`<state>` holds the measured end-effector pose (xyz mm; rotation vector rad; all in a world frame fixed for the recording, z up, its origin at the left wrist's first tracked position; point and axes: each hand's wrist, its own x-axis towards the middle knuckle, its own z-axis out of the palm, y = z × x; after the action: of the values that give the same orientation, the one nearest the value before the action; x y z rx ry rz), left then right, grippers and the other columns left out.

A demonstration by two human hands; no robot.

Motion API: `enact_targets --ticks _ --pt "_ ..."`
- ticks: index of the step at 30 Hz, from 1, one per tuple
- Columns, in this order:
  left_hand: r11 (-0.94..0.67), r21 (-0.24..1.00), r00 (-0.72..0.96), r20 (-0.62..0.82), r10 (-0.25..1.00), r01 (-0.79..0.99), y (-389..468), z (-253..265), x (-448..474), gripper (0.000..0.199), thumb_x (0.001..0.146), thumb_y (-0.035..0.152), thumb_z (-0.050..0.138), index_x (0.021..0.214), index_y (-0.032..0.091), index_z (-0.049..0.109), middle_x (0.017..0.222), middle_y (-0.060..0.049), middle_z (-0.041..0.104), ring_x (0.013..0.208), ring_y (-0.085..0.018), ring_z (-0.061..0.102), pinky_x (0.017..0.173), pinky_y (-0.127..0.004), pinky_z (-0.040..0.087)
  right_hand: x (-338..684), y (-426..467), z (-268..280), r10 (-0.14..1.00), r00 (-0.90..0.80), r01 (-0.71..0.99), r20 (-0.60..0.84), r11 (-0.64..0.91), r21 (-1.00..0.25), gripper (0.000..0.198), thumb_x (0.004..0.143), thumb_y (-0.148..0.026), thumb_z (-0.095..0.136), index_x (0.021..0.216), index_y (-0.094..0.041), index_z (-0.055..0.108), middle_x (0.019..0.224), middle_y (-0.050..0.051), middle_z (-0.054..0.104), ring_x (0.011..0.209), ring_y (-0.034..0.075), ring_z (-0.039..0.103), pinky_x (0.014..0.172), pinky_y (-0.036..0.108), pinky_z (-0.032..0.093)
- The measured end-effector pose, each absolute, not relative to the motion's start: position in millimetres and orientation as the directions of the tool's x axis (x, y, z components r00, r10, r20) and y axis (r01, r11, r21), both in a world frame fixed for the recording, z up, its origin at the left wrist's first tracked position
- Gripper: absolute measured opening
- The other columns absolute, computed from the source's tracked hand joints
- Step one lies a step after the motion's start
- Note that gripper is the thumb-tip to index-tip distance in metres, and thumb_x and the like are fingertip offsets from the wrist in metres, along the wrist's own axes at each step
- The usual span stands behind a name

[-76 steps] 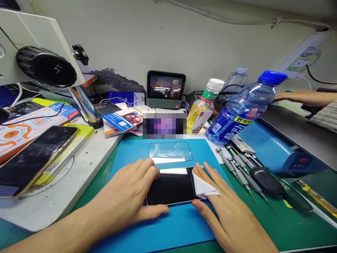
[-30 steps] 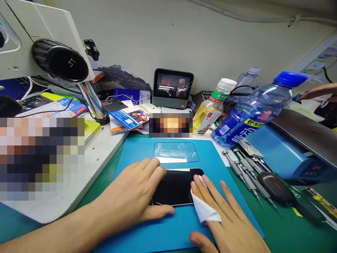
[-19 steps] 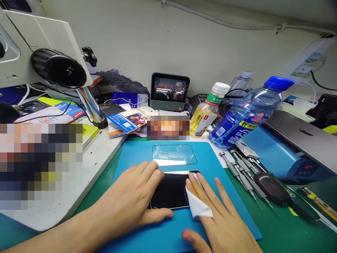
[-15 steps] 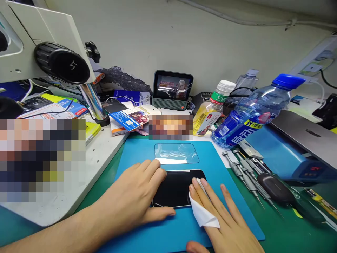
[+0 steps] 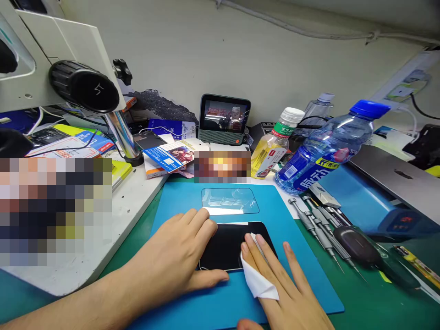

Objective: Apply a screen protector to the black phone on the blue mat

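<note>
Nearest the camera, the left hand [image 5: 172, 256] lay flat over the left end of a black, glossy, round-cornered phone [image 5: 225, 245], its grip spread, thumb along the near edge and fingers along the far edge, pinning the phone rather than clasping it. The right hand [image 5: 278, 284] came in from the near right with its fingers extended and together, pressing a small folded white wipe [image 5: 256, 282] against the phone's right end; the wipe was trapped under the fingers, not pinched.

The phone sat face up near the middle of a blue rubber work mat [image 5: 223, 302], which lay on a green cutting mat [image 5: 378, 307] covering the bench.

Judging from this, the wiping of the glass was under way: the exposed middle of the screen looked dark and even, though whether it was fully clean cannot be told. Just beyond the phone, a clear rectangular screen protector film [image 5: 230, 200] rested on the blue mat, apart from the phone and not yet applied.

To the right lay a row of slim metal precision screwdrivers [image 5: 316, 227] and a dark oval case [image 5: 355, 245]. Farther off stood a blue-capped clear water bottle [image 5: 330, 146], tilted, a yellow-liquid bottle with white cap [image 5: 275, 146], and a small grey-framed screen [image 5: 225, 118] against the wall. At far left rose a white microscope stand with black knob [image 5: 82, 87].
</note>
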<state>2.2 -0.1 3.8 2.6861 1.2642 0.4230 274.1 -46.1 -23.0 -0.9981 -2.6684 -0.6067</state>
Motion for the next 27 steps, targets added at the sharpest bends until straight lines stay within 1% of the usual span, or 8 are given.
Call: enact_targets --ticks 3,5,8,12,16,21,24,27 --pt "-0.641 0.244 0.609 0.199 0.768 0.728 -0.7 3.4 1.4 0.057 0.089 0.064 0.084 0.108 0.017 0.057 0.111 -0.011 0.063 0.095 -0.035 0.066 0.076 -0.056 0.062 265.2 -40.4 -17.3 0.583 -0.742 0.668 0.329 0.678 0.305 0.077 0.107 -0.064 0.049 0.154 -0.004 0.056 0.165 0.019 0.049 0.159 0.039 0.041 0.127 0.064 0.037" --pt "-0.644 0.249 0.607 0.216 0.765 0.723 -1.1 2.1 1.4 0.055 0.092 0.063 0.081 0.108 0.017 0.057 0.109 -0.010 0.062 0.094 -0.035 0.066 0.075 -0.056 0.062 250.8 -29.3 -9.5 0.618 -0.722 0.691 0.312 0.671 0.269 0.066 0.110 -0.056 0.046 0.150 -0.005 0.061 0.163 0.018 0.052 0.155 0.040 0.048 0.119 0.067 0.046" --pt "-0.643 0.257 0.603 0.223 0.766 0.722 -0.6 0.6 2.3 0.049 0.093 0.056 0.083 0.106 0.017 0.056 0.107 -0.008 0.062 0.093 -0.034 0.065 0.075 -0.054 0.062 233.5 -15.9 -0.7 0.667 -0.682 0.729 0.299 0.650 0.213 0.056 0.113 -0.050 0.042 0.136 -0.009 0.072 0.159 0.015 0.056 0.151 0.040 0.054 0.114 0.069 0.052" --pt "-0.643 0.242 0.608 0.209 0.766 0.727 0.4 1.4 3.5 0.053 0.088 0.057 0.087 0.106 0.018 0.057 0.105 -0.007 0.061 0.090 -0.032 0.065 0.073 -0.052 0.061 239.2 -25.1 -7.5 0.628 -0.706 0.707 0.327 0.652 0.275 0.065 0.110 -0.059 0.045 0.139 -0.005 0.070 0.158 0.020 0.056 0.150 0.040 0.054 0.113 0.064 0.054" --pt "-0.636 0.246 0.603 0.201 0.772 0.732 0.3 2.8 3.2 0.058 0.086 0.062 0.088 0.107 0.018 0.056 0.108 -0.008 0.061 0.092 -0.033 0.065 0.075 -0.054 0.062 260.7 -45.1 -21.4 0.529 -0.756 0.649 0.385 0.678 0.344 0.083 0.103 -0.070 0.051 0.150 -0.002 0.059 0.161 0.020 0.055 0.156 0.038 0.046 0.125 0.057 0.043" --pt "-0.638 0.258 0.605 0.203 0.770 0.725 0.3 1.2 1.6 0.055 0.091 0.064 0.082 0.109 0.018 0.056 0.111 -0.009 0.062 0.096 -0.034 0.065 0.077 -0.053 0.061 250.1 -36.4 -14.5 0.581 -0.727 0.672 0.365 0.711 0.206 0.073 0.106 -0.061 0.054 0.154 -0.005 0.056 0.164 0.016 0.052 0.157 0.036 0.045 0.128 0.058 0.041" --pt "-0.634 0.249 0.613 0.166 0.773 0.732 -0.4 0.8 1.2 0.045 0.094 0.054 0.080 0.108 0.019 0.057 0.108 -0.008 0.061 0.093 -0.033 0.064 0.077 -0.052 0.060 229.7 -22.4 -4.0 0.667 -0.668 0.725 0.329 0.683 0.087 0.059 0.110 -0.053 0.051 0.149 -0.011 0.062 0.163 0.010 0.053 0.155 0.035 0.049 0.125 0.064 0.044" --pt "-0.628 0.239 0.614 0.140 0.777 0.741 -0.8 0.6 1.5 0.039 0.094 0.048 0.080 0.108 0.019 0.057 0.105 -0.007 0.060 0.091 -0.031 0.063 0.075 -0.050 0.060 221.9 -20.0 -1.8 0.719 -0.619 0.764 0.315 0.644 0.032 0.058 0.110 -0.055 0.051 0.149 -0.014 0.064 0.165 0.008 0.050 0.157 0.034 0.047 0.127 0.064 0.042"
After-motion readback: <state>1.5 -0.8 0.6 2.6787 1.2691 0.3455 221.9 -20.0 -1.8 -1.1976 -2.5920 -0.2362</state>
